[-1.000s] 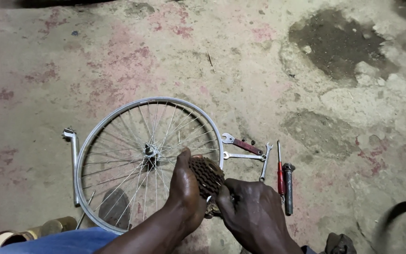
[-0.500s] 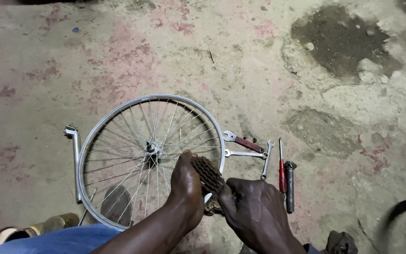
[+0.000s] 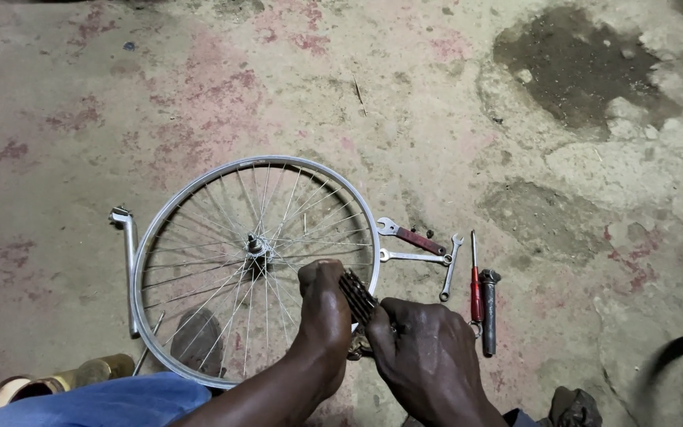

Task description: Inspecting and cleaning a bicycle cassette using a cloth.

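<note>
Since a second ago I've tipped the cog cluster (image 3: 355, 294) more edge-on. My left hand (image 3: 322, 304) is curled round it and my right hand (image 3: 424, 348) clamps its lower side, maybe with a tool, hard to see. It sits over the wheel rim (image 3: 199, 190) on the floor; spanners (image 3: 413, 241) lie just right.

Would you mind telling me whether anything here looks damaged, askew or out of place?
The floor is worn: a dark broken patch at upper right and cracked concrete below it. Otherwise nothing stands out. The wheel lies flat, the spanners and screwdriver sit beside it, and both hands, left and right, hold the sprocket cluster.
</note>
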